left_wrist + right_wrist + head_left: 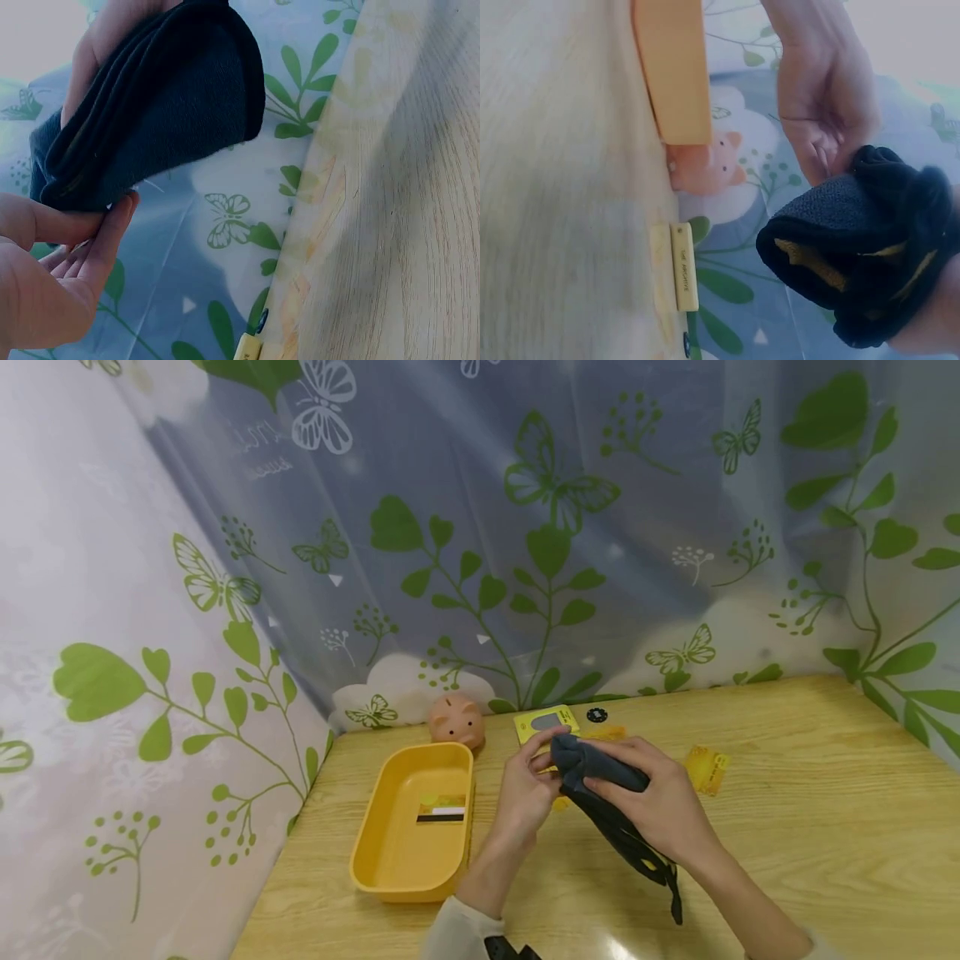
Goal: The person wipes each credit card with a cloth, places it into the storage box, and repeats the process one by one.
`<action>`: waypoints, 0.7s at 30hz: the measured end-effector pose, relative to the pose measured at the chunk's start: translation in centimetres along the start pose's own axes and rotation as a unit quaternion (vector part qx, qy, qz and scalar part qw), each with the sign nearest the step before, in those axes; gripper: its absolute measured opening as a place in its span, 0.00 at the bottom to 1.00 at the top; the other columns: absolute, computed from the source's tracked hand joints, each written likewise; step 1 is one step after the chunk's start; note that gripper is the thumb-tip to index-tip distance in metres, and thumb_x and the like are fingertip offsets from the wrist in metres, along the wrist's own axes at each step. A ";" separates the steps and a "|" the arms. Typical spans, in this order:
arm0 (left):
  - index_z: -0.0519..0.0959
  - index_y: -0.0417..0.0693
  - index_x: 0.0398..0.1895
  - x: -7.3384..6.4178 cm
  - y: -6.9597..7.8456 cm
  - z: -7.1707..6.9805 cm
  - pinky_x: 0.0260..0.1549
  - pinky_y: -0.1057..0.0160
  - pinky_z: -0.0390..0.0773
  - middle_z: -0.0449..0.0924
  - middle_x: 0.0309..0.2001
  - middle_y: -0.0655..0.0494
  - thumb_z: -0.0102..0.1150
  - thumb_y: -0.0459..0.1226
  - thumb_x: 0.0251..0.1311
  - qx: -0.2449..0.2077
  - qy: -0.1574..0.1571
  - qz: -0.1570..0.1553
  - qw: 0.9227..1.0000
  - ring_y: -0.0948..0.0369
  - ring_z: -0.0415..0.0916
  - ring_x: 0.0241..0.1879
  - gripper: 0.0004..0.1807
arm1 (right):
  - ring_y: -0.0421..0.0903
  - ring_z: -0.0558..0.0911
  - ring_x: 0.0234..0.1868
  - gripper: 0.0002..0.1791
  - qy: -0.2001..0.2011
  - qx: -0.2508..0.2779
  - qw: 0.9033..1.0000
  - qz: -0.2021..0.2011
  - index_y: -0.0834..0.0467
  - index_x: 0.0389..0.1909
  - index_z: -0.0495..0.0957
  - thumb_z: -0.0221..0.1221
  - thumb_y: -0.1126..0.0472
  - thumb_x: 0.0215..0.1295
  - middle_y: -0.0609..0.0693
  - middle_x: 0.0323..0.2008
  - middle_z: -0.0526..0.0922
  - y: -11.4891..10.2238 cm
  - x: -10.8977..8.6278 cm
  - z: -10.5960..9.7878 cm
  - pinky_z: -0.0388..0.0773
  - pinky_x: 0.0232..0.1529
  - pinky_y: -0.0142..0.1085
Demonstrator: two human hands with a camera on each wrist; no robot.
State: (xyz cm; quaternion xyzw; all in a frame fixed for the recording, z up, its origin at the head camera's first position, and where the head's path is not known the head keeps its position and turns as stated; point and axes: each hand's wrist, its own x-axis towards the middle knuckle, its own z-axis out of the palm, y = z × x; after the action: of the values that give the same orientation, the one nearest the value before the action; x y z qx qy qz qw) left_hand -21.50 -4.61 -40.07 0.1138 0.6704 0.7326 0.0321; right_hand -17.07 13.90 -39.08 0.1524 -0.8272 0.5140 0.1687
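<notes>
A dark fabric pouch (600, 785) with yellow trim is held just above the middle of a wooden bench (787, 827), gripped by both hands. The right hand (660, 802) wraps over its top and far side, fingers curled around the cloth, so the pouch hangs tilted with its loose end trailing down toward the near edge. The left hand (528, 793) meets it from the left, thumb and fingertips pinching the upper end, apparently to steady or spread that end; the left wrist view shows the fingertips (112, 217) pressed against the folded edge.

Just beyond the hands, a yellow card packet (545, 722) lies flat on the bench with a small dark round thing (596, 715) beside it. A yellow card (707, 768) lies to the right of the hands. To the left sits a yellow tray (375, 852) holding one card (441, 808). A pink piggy bank (456, 720) stands at the far edge, against a curtain (480, 527) printed with green leaves and butterflies
</notes>
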 end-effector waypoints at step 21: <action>0.79 0.53 0.66 0.0 0.3 -0.2 0.41 0.53 0.88 0.88 0.45 0.45 0.64 0.17 0.58 -0.010 0.005 -0.007 1.000 0.50 0.89 0.39 0.35 | 0.59 0.82 0.56 0.27 0.005 -0.025 0.999 0.026 0.51 0.66 0.81 0.70 0.54 0.67 0.54 0.57 0.82 1.1 0.5 -1.1 0.83 0.50 0.56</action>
State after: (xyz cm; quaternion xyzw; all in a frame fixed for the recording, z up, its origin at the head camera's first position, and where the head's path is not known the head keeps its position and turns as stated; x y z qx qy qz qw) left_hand -21.53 -4.85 -39.76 0.1049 0.6642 0.7394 0.0345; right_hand -17.86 15.36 -39.25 0.1246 -0.8423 0.4984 0.1630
